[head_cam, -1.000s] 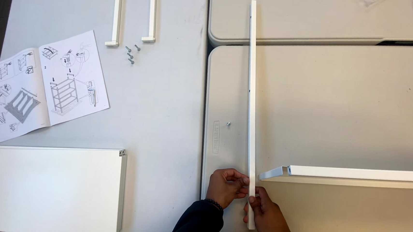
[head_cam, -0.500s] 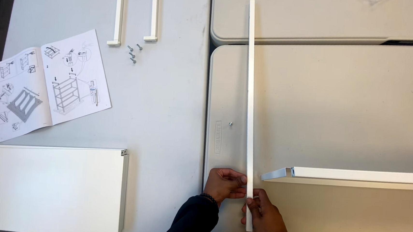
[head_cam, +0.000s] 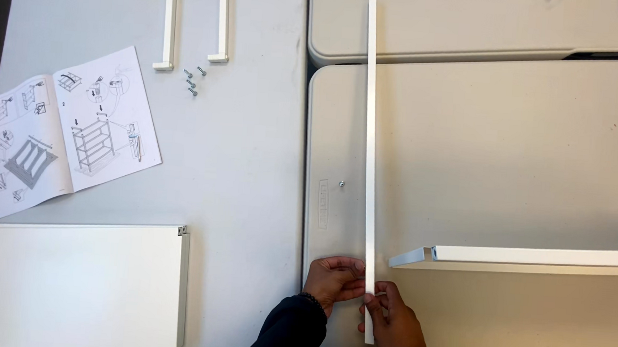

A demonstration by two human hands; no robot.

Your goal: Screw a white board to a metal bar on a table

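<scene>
Both hands, left (head_cam: 334,282) and right (head_cam: 393,331), pinch the long white metal rail (head_cam: 369,163) near its end; far end may swing and knock the small loose screw (head_cam: 341,184).

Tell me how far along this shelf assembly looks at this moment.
Early. Done: parts are laid out and the instruction booklet lies open. In hand: the left hand and right hand pinch the near end of a long white rail lying on the beige table. Left: the white shelf panel, two short bars, loose screws and another rail lie separate, unjoined.
</scene>
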